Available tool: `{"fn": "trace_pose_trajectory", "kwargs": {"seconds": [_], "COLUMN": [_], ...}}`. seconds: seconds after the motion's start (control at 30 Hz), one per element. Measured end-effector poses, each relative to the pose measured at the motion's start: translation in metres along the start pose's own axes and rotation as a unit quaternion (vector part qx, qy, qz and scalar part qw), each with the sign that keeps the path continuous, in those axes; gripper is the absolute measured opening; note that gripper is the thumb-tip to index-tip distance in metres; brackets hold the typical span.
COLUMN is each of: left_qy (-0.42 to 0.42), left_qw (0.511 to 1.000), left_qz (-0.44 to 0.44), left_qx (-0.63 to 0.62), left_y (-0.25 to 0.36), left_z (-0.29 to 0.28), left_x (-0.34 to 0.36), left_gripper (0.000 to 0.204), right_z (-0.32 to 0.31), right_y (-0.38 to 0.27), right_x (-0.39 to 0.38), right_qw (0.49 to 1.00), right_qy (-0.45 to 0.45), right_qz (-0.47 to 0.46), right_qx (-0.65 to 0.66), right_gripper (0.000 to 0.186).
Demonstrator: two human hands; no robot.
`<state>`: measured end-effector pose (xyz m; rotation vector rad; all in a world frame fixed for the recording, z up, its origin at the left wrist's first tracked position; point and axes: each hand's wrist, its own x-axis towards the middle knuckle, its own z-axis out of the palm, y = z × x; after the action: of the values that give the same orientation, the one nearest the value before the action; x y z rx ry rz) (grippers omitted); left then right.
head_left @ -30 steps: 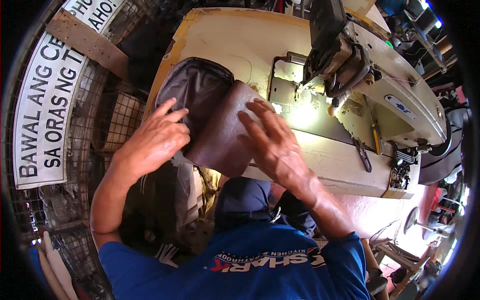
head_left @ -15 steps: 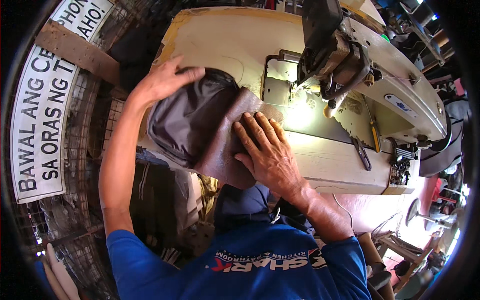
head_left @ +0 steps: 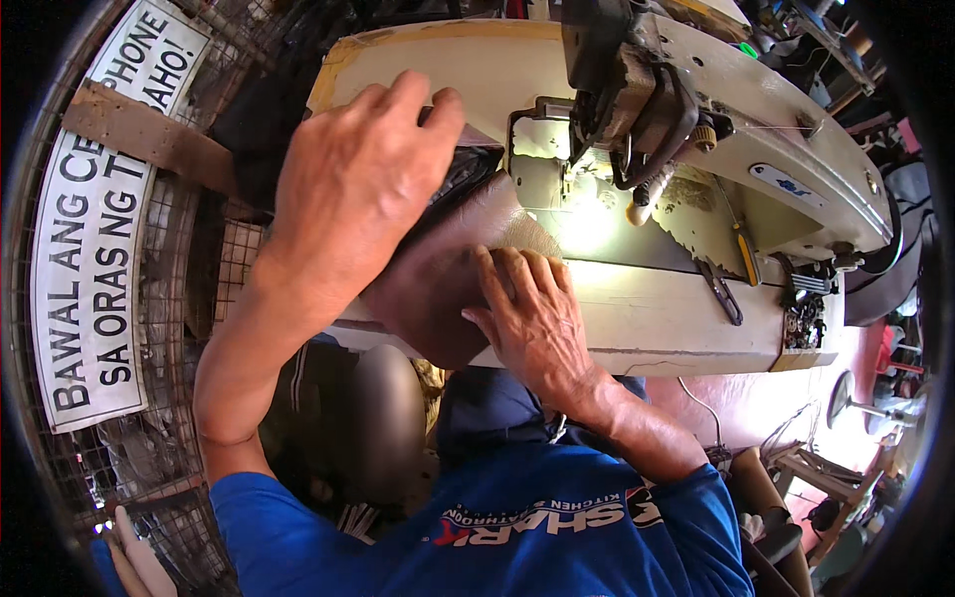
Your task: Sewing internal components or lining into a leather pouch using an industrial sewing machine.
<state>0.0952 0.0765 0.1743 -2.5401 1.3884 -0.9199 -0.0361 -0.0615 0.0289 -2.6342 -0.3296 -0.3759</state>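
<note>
A brown leather-like piece (head_left: 428, 284), joined to dark shiny fabric (head_left: 463, 171), lies on the pale sewing machine bed to the left of the needle area. My right hand (head_left: 537, 323) rests on the leather near its right edge, fingers stretched out and pressing lightly. Raised over the dark fabric, my left hand (head_left: 363, 174) has its fingers curled around a lifted edge of that fabric; the hand hides much of the cloth. Just right of the work stands the sewing machine (head_left: 741, 119), its lamp lighting the metal plate beside the needle.
On the machine bed at right lie a yellow-handled screwdriver (head_left: 746, 254) and a dark slotted metal tool (head_left: 723, 297). Wire mesh (head_left: 234, 269) with a white sign (head_left: 85, 328) and a wooden slat (head_left: 149, 134) stands on the left. A cable (head_left: 711, 408) hangs under the bed.
My left hand has risen and moved right, from open over the fabric to curled on its edge, lifting it. My right hand stays on the leather.
</note>
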Motion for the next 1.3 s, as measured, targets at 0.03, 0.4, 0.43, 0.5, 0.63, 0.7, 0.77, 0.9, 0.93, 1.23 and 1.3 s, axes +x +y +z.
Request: {"fn": "trace_pose_trajectory", "kwargs": {"seconds": [0.03, 0.4, 0.43, 0.5, 0.63, 0.7, 0.77, 0.9, 0.93, 1.23, 1.3], "left_qy": [-0.01, -0.109, -0.113, -0.102, -0.105, -0.111, -0.157, -0.283, -0.267, -0.278, -0.288], "left_qw": [1.0, 0.993, 0.993, 0.993, 0.989, 0.987, 0.975, 0.953, 0.961, 0.947, 0.943], "left_qz": [0.007, -0.027, -0.044, -0.05, -0.092, -0.105, -0.116, 0.056, 0.056, 0.044, 0.025], "left_qx": [0.025, 0.02, 0.003, 0.02, 0.057, 0.058, 0.101, 0.092, 0.047, -0.154, -0.163], "left_y": [0.003, 0.002, -0.003, -0.008, -0.008, 0.003, 0.027, 0.079, 0.077, 0.05, 0.052], "left_z": [0.002, -0.006, -0.014, -0.027, -0.062, -0.076, -0.079, -0.043, -0.029, 0.008, 0.005], "left_x": [0.001, 0.001, 0.0, -0.002, -0.017, -0.022, -0.017, -0.005, -0.002, 0.023, 0.026], "left_gripper": [0.016, 0.035, 0.036, 0.029, 0.033, 0.037, 0.035, 0.01, 0.009, 0.008, 0.012], "right_z": [0.001, 0.021, 0.017, 0.02, -0.008, -0.029, -0.039, -0.04, -0.047, -0.058, -0.054], "right_y": [0.002, 0.031, 0.035, 0.035, 0.024, 0.012, 0.013, 0.058, 0.062, 0.055, 0.032], "right_x": [0.003, 0.037, 0.042, 0.042, 0.041, 0.03, 0.014, -0.018, -0.017, -0.028, -0.039], "right_qw": [1.0, 0.983, 0.978, 0.958, 0.911, 0.922, 0.927, 0.981, 0.982, 0.971, 0.993], "right_qy": [0.001, 0.149, 0.11, 0.142, 0.072, 0.097, 0.105, 0.013, -0.02, 0.074, 0.057], "right_qz": [0.011, 0.066, 0.098, 0.124, 0.163, 0.132, 0.134, 0.144, 0.151, 0.083, 0.0], "right_qx": [0.007, 0.09, 0.147, 0.214, 0.372, 0.351, 0.334, 0.129, 0.109, -0.21, -0.105], "right_gripper": [0.065, 0.077, 0.077, 0.065, 0.05, 0.042, 0.041, 0.049, 0.049, 0.051, 0.049]}}
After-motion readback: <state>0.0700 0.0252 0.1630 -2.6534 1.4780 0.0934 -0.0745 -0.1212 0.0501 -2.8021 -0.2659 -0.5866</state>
